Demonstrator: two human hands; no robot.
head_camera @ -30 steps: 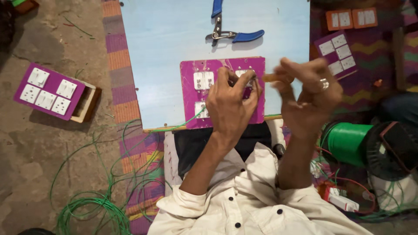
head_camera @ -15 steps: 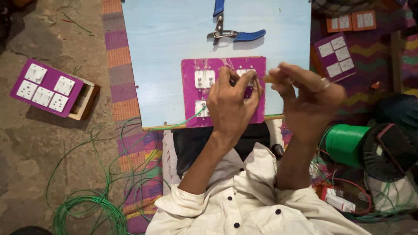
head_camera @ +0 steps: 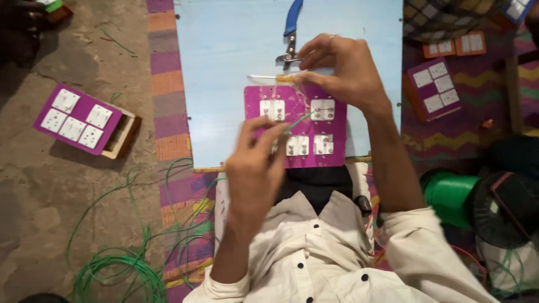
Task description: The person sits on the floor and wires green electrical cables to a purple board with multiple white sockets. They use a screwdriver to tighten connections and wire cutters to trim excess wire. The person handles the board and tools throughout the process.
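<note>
Seen from above, a person in a cream button-front shirt [head_camera: 314,264] works over a magenta rectangular switch panel [head_camera: 295,126] studded with four white switch modules, which lies at the near edge of a pale blue flat surface [head_camera: 224,56]. The left hand [head_camera: 255,168], fingers closed together, pinches the end of a thin green wire [head_camera: 297,120] just above the panel's lower left corner; the wire slants up and to the right toward the upper right switch module [head_camera: 323,109]. The right hand [head_camera: 345,70] hovers over the panel's top edge, its fingers curled around the yellow handle of a slim screwdriver [head_camera: 275,77], whose metal shaft lies nearly level and points left, across the top of the panel. The panel sits directly between the two hands, the left nearer its lower half, the right nearer its upper half. Blue-handled pliers [head_camera: 291,33] rest just beyond the right hand on the surface. A second magenta switch board on a wooden box [head_camera: 84,120] sits well apart on the floor at left, near loose green wire coils [head_camera: 118,269]; a green wire spool [head_camera: 449,193] lies at right.
</note>
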